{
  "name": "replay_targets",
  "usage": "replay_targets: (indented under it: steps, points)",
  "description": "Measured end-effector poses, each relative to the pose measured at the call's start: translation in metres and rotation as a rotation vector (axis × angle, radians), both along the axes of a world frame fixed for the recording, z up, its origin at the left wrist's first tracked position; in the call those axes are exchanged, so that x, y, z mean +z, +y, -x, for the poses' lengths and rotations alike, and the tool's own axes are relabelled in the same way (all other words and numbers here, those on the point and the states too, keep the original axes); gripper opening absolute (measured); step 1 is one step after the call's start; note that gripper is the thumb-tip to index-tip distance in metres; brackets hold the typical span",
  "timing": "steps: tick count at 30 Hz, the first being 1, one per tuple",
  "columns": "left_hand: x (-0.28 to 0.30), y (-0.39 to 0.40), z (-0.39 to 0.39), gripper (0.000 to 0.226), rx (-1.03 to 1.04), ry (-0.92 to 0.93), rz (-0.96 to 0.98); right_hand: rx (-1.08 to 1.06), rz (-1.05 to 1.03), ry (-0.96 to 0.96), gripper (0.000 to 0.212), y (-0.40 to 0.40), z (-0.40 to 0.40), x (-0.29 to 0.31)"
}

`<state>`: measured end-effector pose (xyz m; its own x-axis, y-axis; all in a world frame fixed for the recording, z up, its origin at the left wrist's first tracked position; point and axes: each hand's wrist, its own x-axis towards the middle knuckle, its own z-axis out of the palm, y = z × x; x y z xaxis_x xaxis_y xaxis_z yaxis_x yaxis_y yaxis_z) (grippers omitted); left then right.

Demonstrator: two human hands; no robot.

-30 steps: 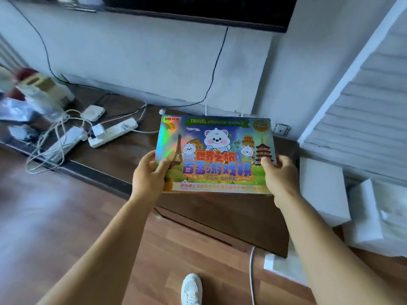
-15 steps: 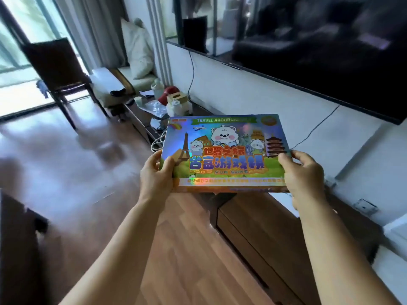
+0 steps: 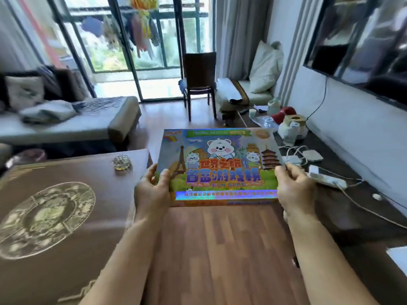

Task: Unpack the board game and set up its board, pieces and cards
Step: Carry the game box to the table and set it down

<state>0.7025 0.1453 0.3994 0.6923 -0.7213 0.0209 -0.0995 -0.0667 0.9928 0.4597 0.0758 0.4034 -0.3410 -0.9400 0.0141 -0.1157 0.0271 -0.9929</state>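
Between the two hands, held level above the wooden floor (image 3: 220, 249), the board game box (image 3: 218, 166) sits closed, its lid face-up with cartoon bears and landmarks. The left hand (image 3: 153, 190) pinches its near left corner, thumb on the lid and fingers curled underneath. The right hand (image 3: 294, 186) grips the right edge; its fingers look curled round the side, though blur makes their exact lie hard to read. To the left stands a brown coffee table (image 3: 55, 216), a likely setup surface. Nothing is unpacked yet: lid, board, pieces and cards all remain to do.
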Motion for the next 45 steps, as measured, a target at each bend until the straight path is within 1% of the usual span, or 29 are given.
replay_targets:
  steps: [2,4,5,8,10,15,19,21,25,31,34,39,42,45]
  points:
    - [0.004,0.031,-0.057,0.041,0.077,-0.028,-0.003,0.060,-0.006,0.022,0.035,0.010,-0.066,-0.001]
    - [0.008,0.058,-0.103,0.041,0.146,-0.047,-0.002,0.100,0.011,0.028,0.039,0.021,-0.120,0.000]
    - [0.011,0.079,-0.135,0.042,0.197,-0.061,-0.001,0.145,0.012,0.037,0.037,0.031,-0.159,0.003]
    - [0.018,0.124,-0.196,0.045,0.316,-0.127,-0.048,0.255,-0.008,0.028,0.026,0.051,-0.235,0.008]
    - [0.019,0.161,-0.242,0.045,0.414,-0.145,-0.063,0.332,-0.002,0.006,0.025,0.066,-0.294,0.005]
    - [0.023,0.242,-0.320,0.045,0.652,-0.173,-0.140,0.578,-0.019,-0.013,0.019,0.105,-0.418,-0.001]
    - [0.021,0.295,-0.363,0.038,0.802,-0.134,-0.117,0.749,-0.021,-0.020,0.015,0.139,-0.498,-0.002]
    - [0.019,0.319,-0.384,0.039,0.871,-0.117,-0.112,0.827,-0.037,-0.010,0.010,0.156,-0.534,-0.003]
    - [0.016,0.360,-0.428,0.042,0.999,-0.084,-0.105,0.945,-0.050,0.001,0.012,0.185,-0.609,-0.005]
    - [0.025,0.402,-0.499,0.045,1.155,-0.072,-0.091,1.118,-0.054,-0.022,0.015,0.221,-0.712,0.009]
    - [0.030,0.418,-0.523,0.043,1.223,-0.087,-0.085,1.170,-0.044,-0.027,0.016,0.236,-0.753,0.013]
    - [0.026,0.461,-0.561,0.044,1.333,-0.080,-0.095,1.232,-0.012,0.022,0.016,0.281,-0.817,0.009]
    - [0.020,0.497,-0.590,0.047,1.399,-0.067,-0.101,1.298,-0.013,0.028,0.022,0.319,-0.860,0.005]
    - [0.018,0.529,-0.623,0.051,1.452,-0.047,-0.146,1.312,0.026,0.081,0.030,0.353,-0.899,0.006]
